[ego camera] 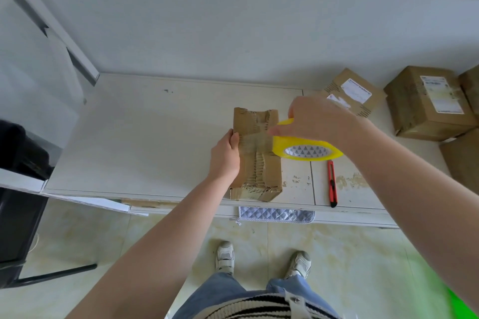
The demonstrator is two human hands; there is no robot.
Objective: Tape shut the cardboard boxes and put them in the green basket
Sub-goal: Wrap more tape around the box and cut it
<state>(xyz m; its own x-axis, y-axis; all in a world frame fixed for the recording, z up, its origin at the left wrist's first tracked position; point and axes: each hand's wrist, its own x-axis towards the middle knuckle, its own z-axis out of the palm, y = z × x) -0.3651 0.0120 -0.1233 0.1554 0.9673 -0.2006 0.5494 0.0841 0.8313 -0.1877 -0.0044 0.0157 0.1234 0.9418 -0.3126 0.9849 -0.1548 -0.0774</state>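
A worn cardboard box with torn top flaps lies on the white table near its front edge. My left hand grips the box's left side, thumb on top. My right hand holds a yellow roll of clear tape just right of the box. A strip of tape runs from the roll across the middle of the box top toward my left thumb. A blurred green shape, probably the green basket, shows on the floor at the bottom right.
A red utility knife lies on the table right of the box. Several labelled cardboard boxes stand at the back right against the wall. A black case sits at the left. A quilted pad hangs under the table edge.
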